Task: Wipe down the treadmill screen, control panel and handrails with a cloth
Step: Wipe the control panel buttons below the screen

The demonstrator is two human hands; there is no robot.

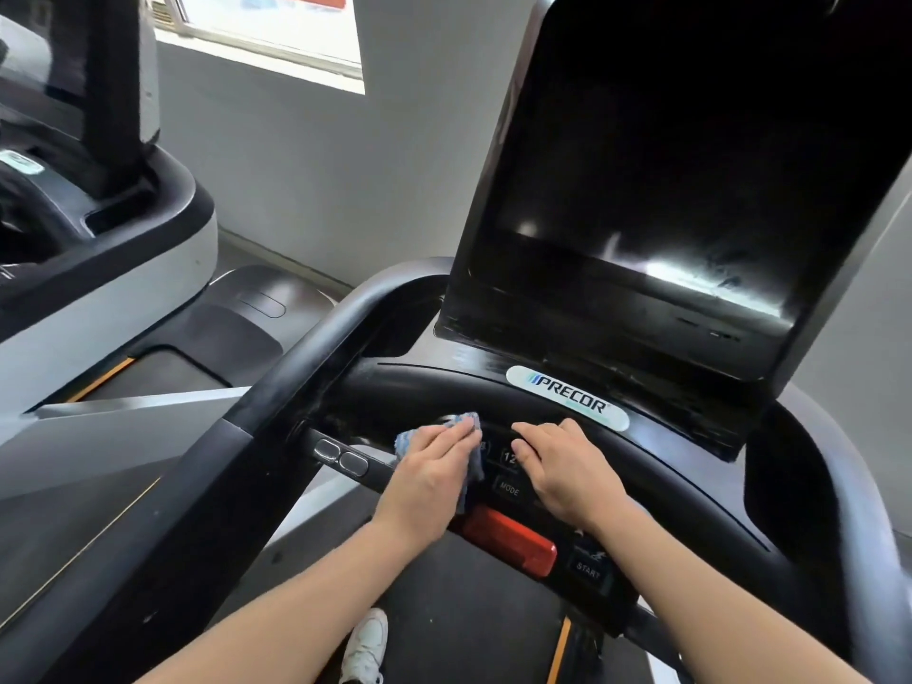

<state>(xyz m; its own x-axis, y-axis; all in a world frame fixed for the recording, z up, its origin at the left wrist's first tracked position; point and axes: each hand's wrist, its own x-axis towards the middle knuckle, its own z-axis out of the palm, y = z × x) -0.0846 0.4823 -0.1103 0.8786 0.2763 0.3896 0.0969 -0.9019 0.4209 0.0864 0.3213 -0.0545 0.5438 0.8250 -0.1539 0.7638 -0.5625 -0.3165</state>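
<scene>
Here the left hand (434, 466) presses a blue-and-white cloth (466, 451) flat-fingered onto the control panel (508, 486). The right hand (562, 466) rests at its 3 o'clock, fingers loosely bent, holding nothing. Between them read "12" and "MODE"; "START" (587, 570) sits beside the red stop button (511, 540). At 12 o'clock, the PRECOR badge (567, 397) lies under the dark screen (666, 190).

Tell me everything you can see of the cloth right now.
The cloth is a small, soft, crumpled rag, blue-grey with pale stripes. It lies bunched on the treadmill's control panel, left of the MODE key. The left hand presses on it with fairly straight fingers and covers most of it; edges show past the fingertips and beside the palm. The right hand rests beside it, not touching.
</scene>
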